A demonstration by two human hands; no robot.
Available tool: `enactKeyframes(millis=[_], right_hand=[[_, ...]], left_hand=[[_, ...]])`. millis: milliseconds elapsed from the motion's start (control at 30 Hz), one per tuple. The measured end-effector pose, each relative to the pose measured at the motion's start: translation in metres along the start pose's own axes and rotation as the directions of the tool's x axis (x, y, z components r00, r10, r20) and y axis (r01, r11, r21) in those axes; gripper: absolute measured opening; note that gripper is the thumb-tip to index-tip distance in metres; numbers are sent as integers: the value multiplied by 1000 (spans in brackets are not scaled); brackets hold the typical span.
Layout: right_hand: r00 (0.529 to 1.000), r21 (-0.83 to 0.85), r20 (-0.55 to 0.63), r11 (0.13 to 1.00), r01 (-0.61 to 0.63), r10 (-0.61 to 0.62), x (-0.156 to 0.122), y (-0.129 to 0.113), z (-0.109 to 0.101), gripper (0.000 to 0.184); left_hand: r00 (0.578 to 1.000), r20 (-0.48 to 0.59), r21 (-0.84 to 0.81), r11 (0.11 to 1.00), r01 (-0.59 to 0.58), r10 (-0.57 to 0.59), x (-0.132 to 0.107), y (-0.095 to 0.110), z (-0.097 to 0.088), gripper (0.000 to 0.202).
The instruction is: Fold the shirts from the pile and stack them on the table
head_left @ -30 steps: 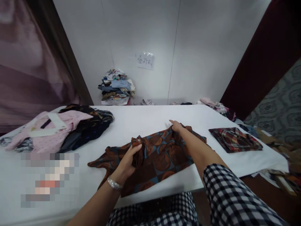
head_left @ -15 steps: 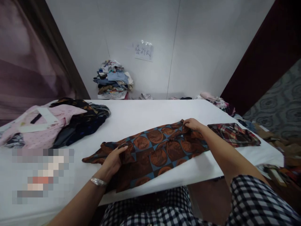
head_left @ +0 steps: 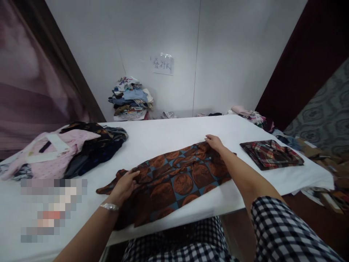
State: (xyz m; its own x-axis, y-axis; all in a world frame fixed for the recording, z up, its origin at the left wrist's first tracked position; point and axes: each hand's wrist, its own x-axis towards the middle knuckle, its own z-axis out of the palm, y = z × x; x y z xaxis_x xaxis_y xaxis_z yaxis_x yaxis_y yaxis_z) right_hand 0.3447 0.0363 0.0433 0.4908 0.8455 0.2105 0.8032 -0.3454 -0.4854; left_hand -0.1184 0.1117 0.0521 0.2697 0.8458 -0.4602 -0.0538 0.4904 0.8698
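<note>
A brown shirt with round rust-coloured medallions on blue squares [head_left: 180,180] lies spread along the near edge of the white table [head_left: 169,133]. My left hand [head_left: 124,185] rests on the shirt's left end, fingers curled over the cloth. My right hand [head_left: 214,142] lies on the shirt's far right corner with fingers pressed down on the fabric. A silver bracelet [head_left: 109,207] circles my left wrist.
A folded red plaid shirt [head_left: 271,154] sits at the table's right. A heap of pink and dark garments [head_left: 68,149] lies at the left. A stack of clothes [head_left: 132,98] stands against the white wall under a paper label [head_left: 163,65]. More clothes lie at the far right [head_left: 252,117].
The bunched shirt has been pulled out flat across the table. My left hand moved left and lowered onto the cloth; my right hand carried the other end rightward and then settled.
</note>
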Motion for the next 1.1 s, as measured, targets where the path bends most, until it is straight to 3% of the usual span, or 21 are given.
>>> enactKeyframes(millis=[67,200,300,433,567,633,733,833,933,1033,1100], right_hand=[[1000,-22,1,1000,8,-8,-4,4,3,35],[1000,-65,-1,998,23,-23,-13,15,1,41],[998,-115,53,992,52,-46,-17,19,3,48],[992,-206,125,977,60,-35,-18,19,5,36],[996,-225,76,972,66,-50,-14,29,-3,38],[997,-264,44,962,67,-57,-10,38,-6,39],[993,-328,113,941,79,-44,-7,48,-4,42],[988,-332,118,934,131,-97,-10,46,-1,46],[967,-261,60,931,256,-249,-18,30,0,42],[930,-176,65,914,366,-361,-25,7,0,34],[934,-154,87,922,355,-345,-28,-2,0,32]], left_hand=[[1000,9,-1,1000,-7,7,0,-4,-4,45],[992,-104,-16,998,-67,65,-9,-2,0,83],[984,-139,20,994,-109,110,-12,1,6,92],[959,-164,4,972,-235,233,-12,7,8,85],[912,-178,47,929,-368,370,-9,8,2,81],[888,-181,210,899,-385,423,-7,2,-5,75],[863,-164,517,787,-338,478,-6,-8,-19,57],[806,-133,637,672,-376,577,-10,-12,-29,40],[735,-17,677,549,-490,677,-17,-9,-24,28],[726,159,656,478,-584,669,-18,-3,-10,21],[706,246,655,423,-626,664,-16,0,0,18]])
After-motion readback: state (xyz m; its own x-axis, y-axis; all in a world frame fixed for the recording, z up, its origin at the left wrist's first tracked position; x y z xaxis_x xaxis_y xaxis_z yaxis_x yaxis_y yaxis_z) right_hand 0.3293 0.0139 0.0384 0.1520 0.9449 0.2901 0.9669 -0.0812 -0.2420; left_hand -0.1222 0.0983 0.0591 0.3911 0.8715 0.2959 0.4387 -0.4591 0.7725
